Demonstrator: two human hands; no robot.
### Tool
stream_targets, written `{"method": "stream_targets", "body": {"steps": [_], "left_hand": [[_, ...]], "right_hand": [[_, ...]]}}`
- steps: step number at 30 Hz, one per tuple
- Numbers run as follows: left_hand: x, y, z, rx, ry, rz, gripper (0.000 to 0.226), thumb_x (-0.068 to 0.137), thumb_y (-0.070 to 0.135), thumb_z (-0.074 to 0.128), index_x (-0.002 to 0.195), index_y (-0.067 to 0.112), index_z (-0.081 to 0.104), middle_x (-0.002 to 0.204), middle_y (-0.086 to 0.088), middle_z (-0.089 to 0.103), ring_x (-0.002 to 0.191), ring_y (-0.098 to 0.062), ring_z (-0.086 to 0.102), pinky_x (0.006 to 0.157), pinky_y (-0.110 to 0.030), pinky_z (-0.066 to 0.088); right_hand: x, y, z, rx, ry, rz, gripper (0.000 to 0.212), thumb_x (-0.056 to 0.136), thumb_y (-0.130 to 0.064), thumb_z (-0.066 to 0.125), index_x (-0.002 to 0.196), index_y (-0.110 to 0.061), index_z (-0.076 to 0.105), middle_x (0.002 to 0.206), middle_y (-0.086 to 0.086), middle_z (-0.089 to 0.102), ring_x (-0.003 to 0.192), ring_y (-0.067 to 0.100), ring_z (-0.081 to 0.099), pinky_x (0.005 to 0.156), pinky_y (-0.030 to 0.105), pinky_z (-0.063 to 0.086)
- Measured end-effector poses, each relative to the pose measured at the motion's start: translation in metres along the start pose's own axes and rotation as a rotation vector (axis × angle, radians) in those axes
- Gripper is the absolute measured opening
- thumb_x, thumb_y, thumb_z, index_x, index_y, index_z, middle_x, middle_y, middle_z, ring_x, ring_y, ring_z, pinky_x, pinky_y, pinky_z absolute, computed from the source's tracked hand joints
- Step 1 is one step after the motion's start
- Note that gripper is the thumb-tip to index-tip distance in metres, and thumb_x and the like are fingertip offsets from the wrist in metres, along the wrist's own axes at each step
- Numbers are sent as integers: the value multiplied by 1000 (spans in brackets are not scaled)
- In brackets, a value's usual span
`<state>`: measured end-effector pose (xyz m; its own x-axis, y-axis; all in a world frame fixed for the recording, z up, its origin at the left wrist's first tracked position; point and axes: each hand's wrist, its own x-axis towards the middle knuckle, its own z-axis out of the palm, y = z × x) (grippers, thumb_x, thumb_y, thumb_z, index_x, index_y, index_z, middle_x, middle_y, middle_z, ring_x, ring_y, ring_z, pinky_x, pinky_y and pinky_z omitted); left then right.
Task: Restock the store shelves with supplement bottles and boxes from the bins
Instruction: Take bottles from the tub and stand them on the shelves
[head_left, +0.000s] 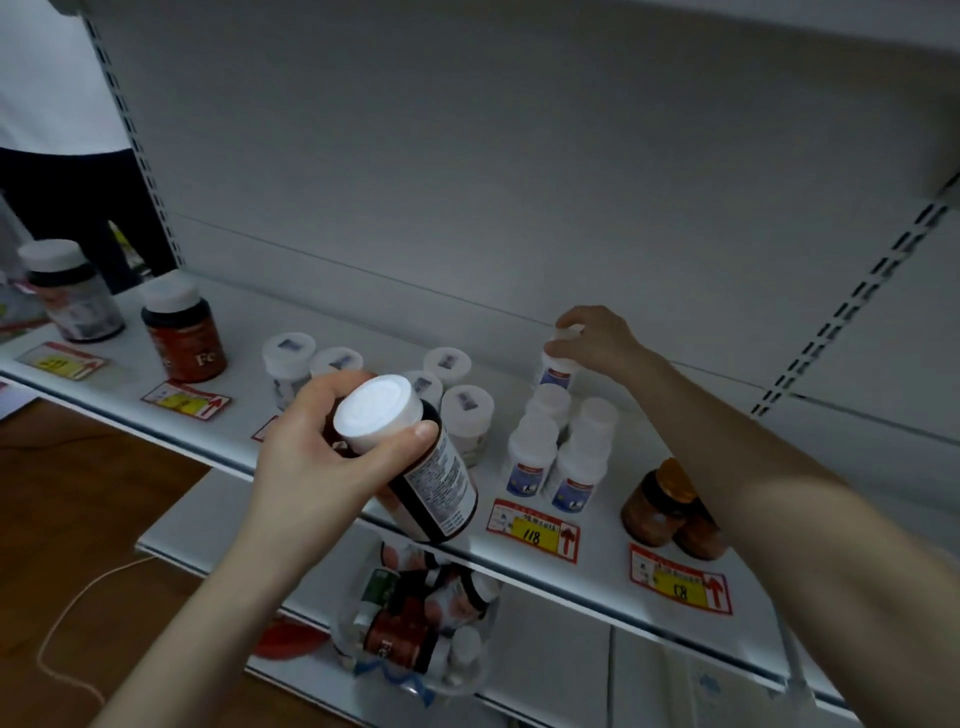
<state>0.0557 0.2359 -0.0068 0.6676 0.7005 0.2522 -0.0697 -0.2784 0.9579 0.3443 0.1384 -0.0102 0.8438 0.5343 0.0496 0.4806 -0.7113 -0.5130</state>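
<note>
Left hand (311, 457): nearest the camera, raised before the shelf edge; fingers and thumb curled round the white cap end of a dark bottle (441, 488).
Dark bottle: tilted, cap towards the camera, base down and to the right, over the front lip of the shelf (395, 322) and above the bin (415, 629).
Right hand (597, 340): reached towards the back of the shelf; fingertips curled over the cap of a white bottle (557, 371), gripping it from above.
White bottle: upright, at the rear of the white group (566, 452); whether its base rests on the shelf cannot be told.
White group: four small white bottles with blue labels, standing close together in front of it.
Jars (457, 410): a cluster of white-capped jars at mid-shelf, partly hidden behind the left hand.
Amber jars (660, 499): two, touching, near the front edge, right of the white group.
Left end: a red-brown bottle (187, 332) and a grey bottle (72, 296), upright, apart.
Price tags (532, 530): red and yellow, lying flat along the front edge.
Bin: on the lower level, holding mixed bottles lying at all angles.
Bystander (52, 104): standing at upper left, white top, dark trousers.
</note>
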Motion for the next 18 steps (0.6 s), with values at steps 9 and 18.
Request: {"method": "stream_targets", "body": {"steps": [9,18], "left_hand": [[3,-11,3,20,-10,-35,51,53,39,73,100,24,61,94,8,64,87,-1,60,64,-14,51],[13,-20,7,-31,-3,-88,46,54,40,73,96,28,60,91,10,66,83,0,63,67,-15,49]], "right_hand": [[2,11,20,-42,-118,15,50,81,-29,69,123,-7,54,133,9,51,121,24,48,98,30,38],[-1,17,17,23,-123,11,44,85,-31,64,121,-7,57,131,10,53,118,25,51,97,31,40]]}}
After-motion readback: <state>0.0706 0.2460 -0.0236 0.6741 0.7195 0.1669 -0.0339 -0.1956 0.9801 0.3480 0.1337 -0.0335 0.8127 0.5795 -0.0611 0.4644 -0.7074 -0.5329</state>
